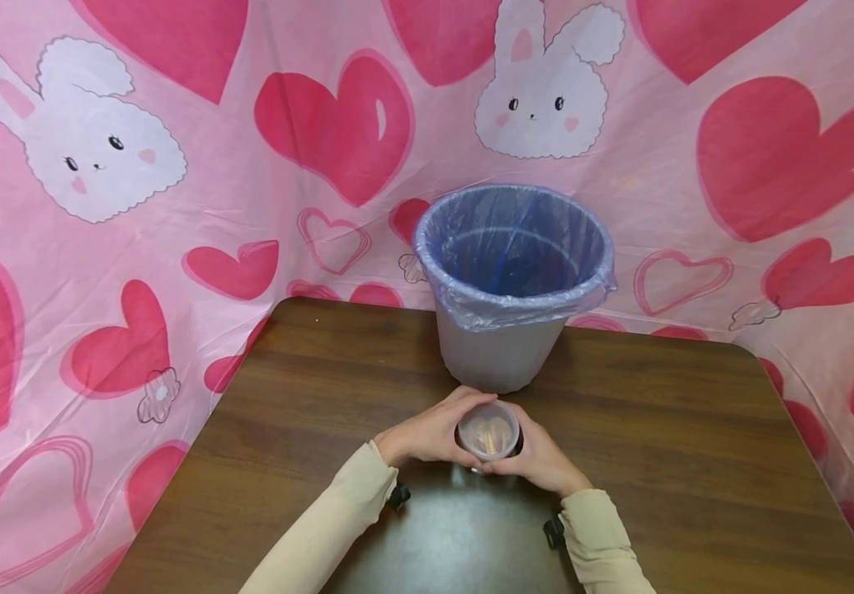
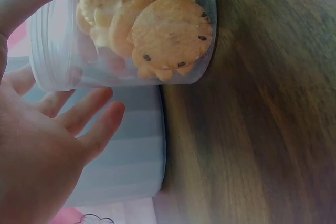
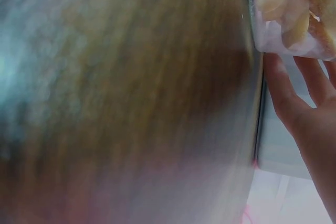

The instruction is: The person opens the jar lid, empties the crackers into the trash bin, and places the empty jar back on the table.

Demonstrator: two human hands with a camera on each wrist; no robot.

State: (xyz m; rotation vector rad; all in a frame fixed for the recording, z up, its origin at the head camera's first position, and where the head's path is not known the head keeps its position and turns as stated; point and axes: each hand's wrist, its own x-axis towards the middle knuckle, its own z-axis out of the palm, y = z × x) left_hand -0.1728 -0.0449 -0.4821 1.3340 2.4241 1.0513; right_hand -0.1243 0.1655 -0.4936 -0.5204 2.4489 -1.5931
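A clear plastic jar (image 1: 488,431) of cookies stands on the dark wooden table (image 1: 308,396), in front of the bin. My left hand (image 1: 434,429) holds it from the left, thumb at the near side and fingers round the far side. From the right, my right hand (image 1: 544,460) grips the same jar, its thumb close to the left one. Through the wall in the left wrist view I see round golden cookies (image 2: 170,38), one with dark specks. Pale cookies (image 3: 296,14) also show at the right wrist view's top corner. Whether a lid covers the jar, I cannot tell.
Just beyond the jar rises a light grey bin (image 1: 497,355) lined with a bluish plastic bag (image 1: 471,305). Pink cloth (image 1: 367,198) with hearts and rabbits hangs behind the table and along its sides.
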